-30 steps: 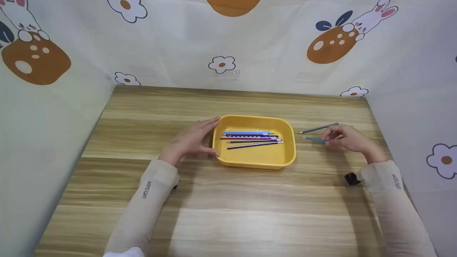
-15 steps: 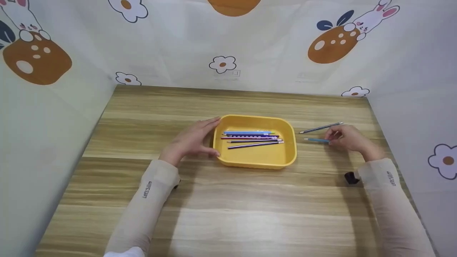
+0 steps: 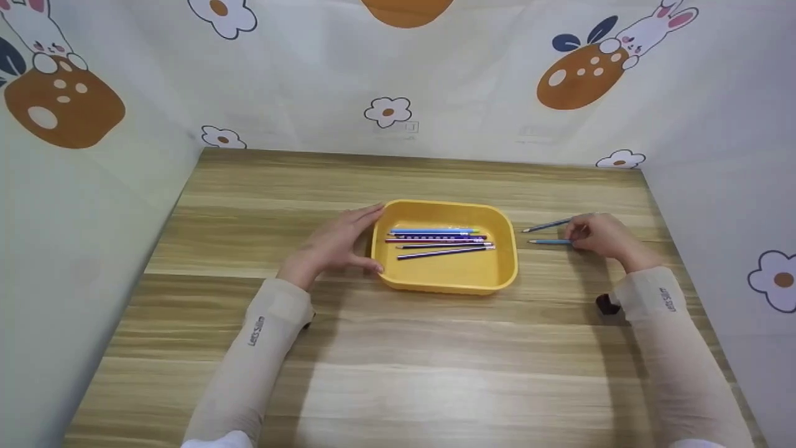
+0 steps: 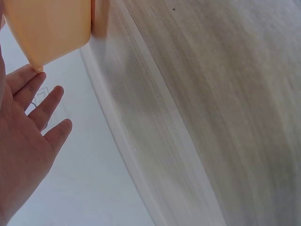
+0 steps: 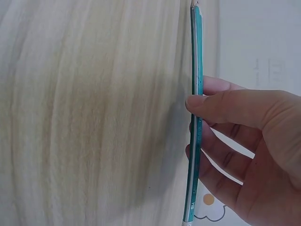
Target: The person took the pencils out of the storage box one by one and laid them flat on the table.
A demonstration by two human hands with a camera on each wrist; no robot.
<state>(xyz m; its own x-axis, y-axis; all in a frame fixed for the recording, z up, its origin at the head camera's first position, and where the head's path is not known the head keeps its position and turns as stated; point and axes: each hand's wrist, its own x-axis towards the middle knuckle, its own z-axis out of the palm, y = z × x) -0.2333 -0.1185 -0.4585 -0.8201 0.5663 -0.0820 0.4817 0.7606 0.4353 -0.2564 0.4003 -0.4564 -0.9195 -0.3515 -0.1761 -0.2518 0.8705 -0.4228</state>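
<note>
My right hand (image 3: 600,236) pinches a teal pencil (image 5: 196,61) with thumb and fingers at the right of the table. In the head view this pencil (image 3: 548,241) points left toward a yellow tray (image 3: 448,283). Just behind it lies another dark pencil (image 3: 546,226), its right end hidden by the hand. My left hand (image 3: 333,246) rests against the tray's left side, fingers at the back corner and thumb at the front corner. The left wrist view shows the fingers of that hand (image 4: 28,141) extended, with tips at the tray's rim (image 4: 40,69).
Several blue and purple pencils (image 3: 438,238) lie side by side in the tray, mostly lengthwise. The wooden table (image 3: 404,348) is bounded by patterned white cloth walls (image 3: 298,81) at the back and sides.
My right hand has shifted slightly back, and the pinched pencil has turned nearly level. The hand now covers the eraser end of the pencil behind. My left hand and the tray stay put.
</note>
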